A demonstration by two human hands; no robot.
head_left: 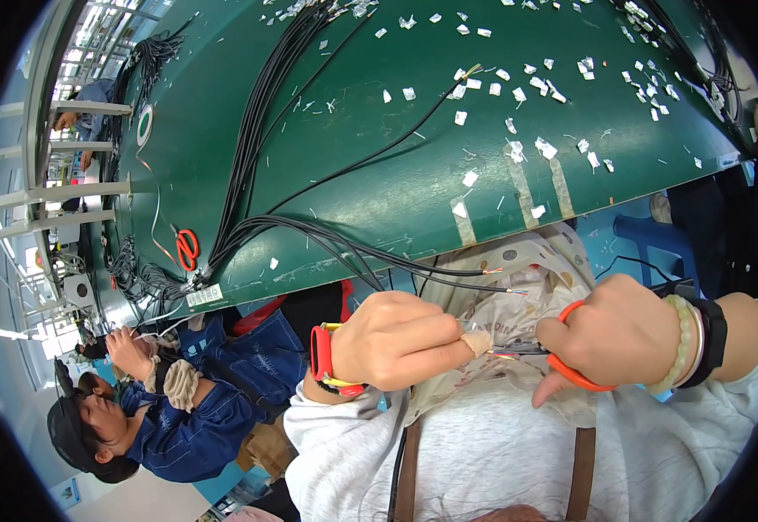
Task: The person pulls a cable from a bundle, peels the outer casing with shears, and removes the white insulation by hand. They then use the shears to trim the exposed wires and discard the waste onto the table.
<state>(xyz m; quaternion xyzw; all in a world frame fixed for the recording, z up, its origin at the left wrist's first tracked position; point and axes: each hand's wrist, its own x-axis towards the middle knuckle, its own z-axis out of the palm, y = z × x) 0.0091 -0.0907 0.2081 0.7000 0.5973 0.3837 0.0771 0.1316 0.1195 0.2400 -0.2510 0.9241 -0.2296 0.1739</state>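
My left hand (400, 341) is closed in front of my body, with a beige wrap (477, 342) on a fingertip. It pinches a cable whose thin coloured wires (504, 355) stick out towards the right; the rest of that cable is mostly hidden by the hand. My right hand (618, 335) grips scissors by their orange handles (582, 376). The dark blades reach the coloured wires, but whether they are closed on them I cannot tell. Just beyond my hands, black cables (335, 233) hang over the table edge, some with stripped ends showing coloured wires.
Across the green table (370, 187) lie a long black cable bundle (257, 122), white paper scraps (542, 85) and tape strips. Red-handled scissors (187, 250) and a tape roll (145, 126) are at the left. A co-worker (179, 418) sits left; a blue stool (653, 239) stands right.
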